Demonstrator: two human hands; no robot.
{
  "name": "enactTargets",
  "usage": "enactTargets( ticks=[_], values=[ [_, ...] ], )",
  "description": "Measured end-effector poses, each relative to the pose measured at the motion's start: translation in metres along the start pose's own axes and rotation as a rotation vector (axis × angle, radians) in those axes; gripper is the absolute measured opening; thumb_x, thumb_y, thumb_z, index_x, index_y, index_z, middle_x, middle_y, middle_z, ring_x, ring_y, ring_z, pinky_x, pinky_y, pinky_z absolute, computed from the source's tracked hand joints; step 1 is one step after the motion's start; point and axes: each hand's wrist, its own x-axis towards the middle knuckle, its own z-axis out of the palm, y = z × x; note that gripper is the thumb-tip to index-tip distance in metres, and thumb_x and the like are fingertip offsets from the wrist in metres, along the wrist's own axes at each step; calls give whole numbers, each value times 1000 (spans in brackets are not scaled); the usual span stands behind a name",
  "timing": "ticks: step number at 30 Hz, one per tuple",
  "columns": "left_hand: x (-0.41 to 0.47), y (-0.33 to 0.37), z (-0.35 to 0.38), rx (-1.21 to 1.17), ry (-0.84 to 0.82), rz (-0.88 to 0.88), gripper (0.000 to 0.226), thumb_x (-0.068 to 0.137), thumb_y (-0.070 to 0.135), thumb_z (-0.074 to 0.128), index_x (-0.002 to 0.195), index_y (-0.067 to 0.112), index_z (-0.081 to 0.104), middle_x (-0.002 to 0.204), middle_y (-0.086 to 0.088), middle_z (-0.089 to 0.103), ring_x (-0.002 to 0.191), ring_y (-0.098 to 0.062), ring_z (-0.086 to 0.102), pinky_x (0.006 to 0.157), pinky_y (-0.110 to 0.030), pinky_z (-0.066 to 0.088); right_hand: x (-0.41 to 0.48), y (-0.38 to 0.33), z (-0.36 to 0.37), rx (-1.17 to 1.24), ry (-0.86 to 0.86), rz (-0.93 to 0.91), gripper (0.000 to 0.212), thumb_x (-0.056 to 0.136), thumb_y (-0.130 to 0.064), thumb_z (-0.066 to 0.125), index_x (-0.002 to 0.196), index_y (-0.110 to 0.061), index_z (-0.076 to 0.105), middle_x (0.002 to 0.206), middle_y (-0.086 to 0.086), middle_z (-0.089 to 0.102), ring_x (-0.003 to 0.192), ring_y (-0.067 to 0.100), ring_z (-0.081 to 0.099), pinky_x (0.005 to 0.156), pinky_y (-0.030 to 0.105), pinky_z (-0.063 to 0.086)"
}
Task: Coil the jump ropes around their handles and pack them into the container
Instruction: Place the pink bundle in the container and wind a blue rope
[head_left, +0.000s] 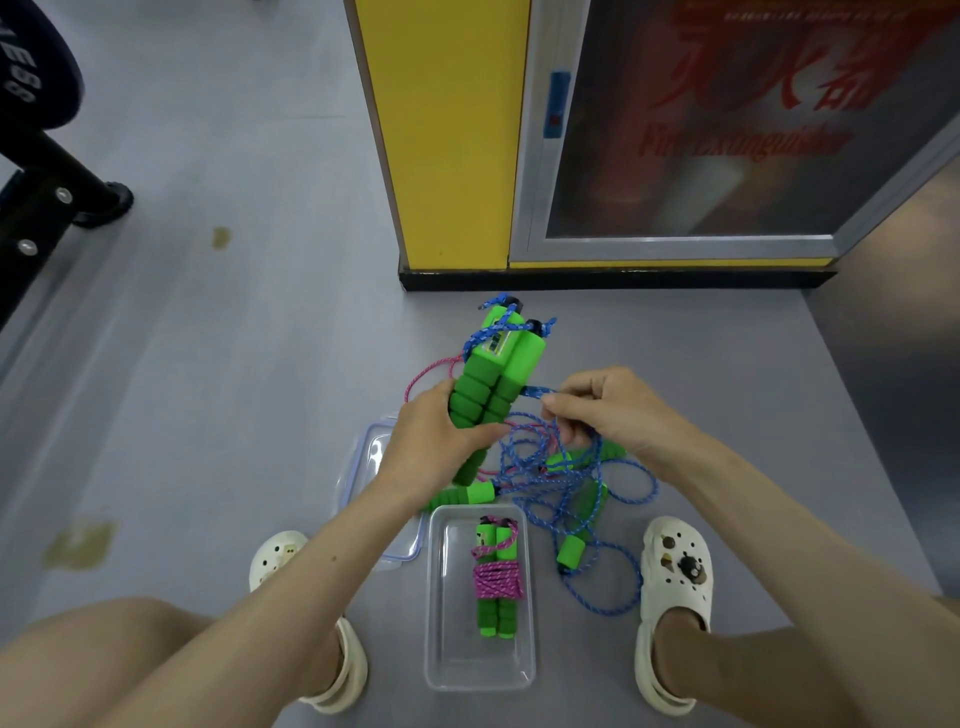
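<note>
Grey floor (234, 364) fills the head view. A yellow pillar (447, 130) and a glass-fronted fire extinguisher cabinet (701, 130) stand at the far edge, and black equipment (52, 197) stands at upper left.

1. Left grip (431, 436): I see it clenched round the lower part of a pair of green foam handles (493, 364). The pair is held side by side, raised above the floor and tilted away from me. Blue rope crosses the pair's upper ends.
2. Right grip (608, 410): thumb and fingers pinch a strand of the blue rope (550, 467) just beside the pair. The strand runs from the handles into the fingers, and several loops hang below the hand.
3. Remaining blue rope lies in a loose tangle on the floor between my two white clogs (675, 571). It is mixed with a pink rope (431, 371) and further green handles (470, 493).
4. Clear container (480, 670): it sits on the floor near my feet. Inside lies one coiled jump rope (496, 579), with pink cord wound round the middle of its paired green handles.
5. Container lid (363, 452): it lies flat on the floor to the left of the container, partly hidden by my left forearm.
</note>
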Motion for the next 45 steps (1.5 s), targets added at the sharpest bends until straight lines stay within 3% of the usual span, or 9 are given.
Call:
enactTargets(
  ticks=[6, 11, 17, 21, 25, 28, 35, 40, 45],
  values=[
    [-4, -3, 7, 354, 119, 58, 35, 79, 39, 74, 101, 19, 56, 79, 1, 65, 74, -22, 61, 62, -34, 48, 0, -3, 12, 27, -56, -20, 20, 95, -12, 55, 85, -2, 70, 64, 2, 66, 49, 2, 55, 53, 13, 45],
    [-12, 1, 15, 552, 200, 116, 30, 88, 38, 64, 101, 17, 46, 76, -1, 59, 64, -22, 48, 53, -31, 33, -4, -6, 20, -115, -60, -84, 40, 97, -13, 51, 58, -7, 58, 48, 0, 48, 40, 3, 34, 47, 12, 33],
    [-16, 3, 23, 849, 235, 207, 22, 96, 31, 50, 110, 15, 44, 88, -3, 65, 69, -27, 55, 51, -31, 23, -7, -9, 29, 51, -124, 16, 29, 101, -9, 42, 86, 8, 60, 50, 1, 60, 38, 6, 53, 43, 17, 43],
    [-13, 3, 23, 963, 320, 308, 41, 55, 12, 87, 85, 8, 59, 50, -2, 53, 34, -24, 49, 47, -17, -3, -5, -7, 31, 138, -64, 52, 28, 99, -14, 48, 92, 10, 61, 68, 21, 56, 36, 8, 41, 39, 17, 33],
    [-14, -2, 28, 991, 386, 380, 48, 51, 8, 84, 94, 6, 65, 52, -4, 52, 38, -22, 48, 42, -15, 12, -4, -9, 33, 191, 38, 123, 54, 82, -56, 59, 60, -6, 55, 54, 13, 41, 38, 11, 24, 40, 20, 22],
    [-16, -3, 32, 1001, 422, 468, 53, 54, 16, 83, 103, 7, 66, 60, -6, 54, 47, -23, 51, 40, -23, 28, -2, -10, 33, 309, 171, 198, 57, 80, -63, 58, 55, -13, 48, 47, 4, 43, 33, 10, 24, 37, 19, 20],
    [-18, 7, 31, 623, 183, 300, 63, 87, 65, 35, 135, 25, 45, 98, 4, 55, 86, -14, 55, 58, -28, 40, 2, -14, 25, 351, 308, 173, 42, 85, -45, 64, 61, -12, 53, 50, 7, 42, 32, 9, 25, 40, 22, 24],
    [-7, 15, 8, -92, -43, 20, 44, 78, 49, 69, 110, 24, 52, 86, 5, 55, 70, -10, 55, 61, -28, 50, -1, -14, 16, 378, 161, 135, 50, 90, -43, 57, 53, -10, 54, 38, -1, 43, 32, 7, 21, 44, 23, 18],
    [-10, 15, 5, -545, -248, -283, 53, 65, 44, 72, 108, 16, 61, 97, -8, 70, 80, -16, 70, 69, -27, 58, 3, -9, 16, 513, 33, 105, 48, 90, -44, 53, 60, -6, 52, 46, 2, 49, 32, 5, 24, 38, 19, 19]
  ],
)
